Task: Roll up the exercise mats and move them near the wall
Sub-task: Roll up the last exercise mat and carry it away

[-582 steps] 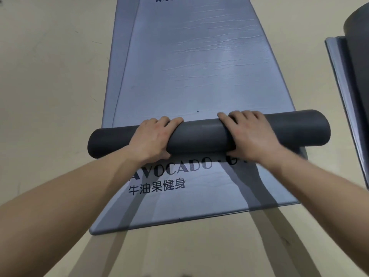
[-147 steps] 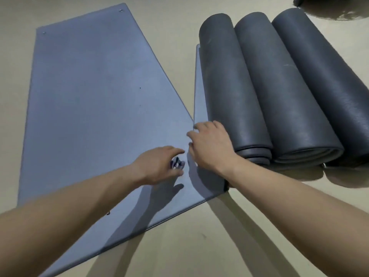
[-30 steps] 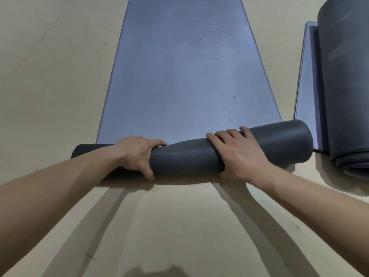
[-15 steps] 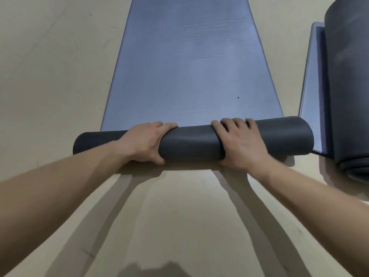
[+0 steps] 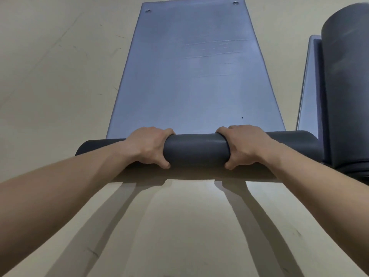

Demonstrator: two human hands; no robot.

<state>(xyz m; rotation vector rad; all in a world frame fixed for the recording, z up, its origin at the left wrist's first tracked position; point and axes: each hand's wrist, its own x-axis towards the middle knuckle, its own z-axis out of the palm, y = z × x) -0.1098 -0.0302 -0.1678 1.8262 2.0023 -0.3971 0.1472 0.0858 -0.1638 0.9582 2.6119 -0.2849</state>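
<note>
A blue-grey exercise mat (image 5: pixel 191 76) lies flat on the beige floor and stretches away from me, with two metal eyelets at its far end. Its near end is wound into a dark grey roll (image 5: pixel 196 149) lying crosswise. My left hand (image 5: pixel 148 146) grips the roll left of its middle, fingers over the top and thumb underneath. My right hand (image 5: pixel 244 145) grips it right of the middle in the same way. The roll's right end reaches almost to the neighbouring mat.
A finished dark grey rolled mat (image 5: pixel 347 86) lies lengthwise at the right edge, on top of another flat blue-grey mat (image 5: pixel 309 86). Bare beige floor (image 5: pixel 60 76) spreads to the left and in front of me.
The roll has moved forward along the mat and grown thicker. Both hands have shifted from lying over the top to curling round it. The mat's far end with eyelets has come into view.
</note>
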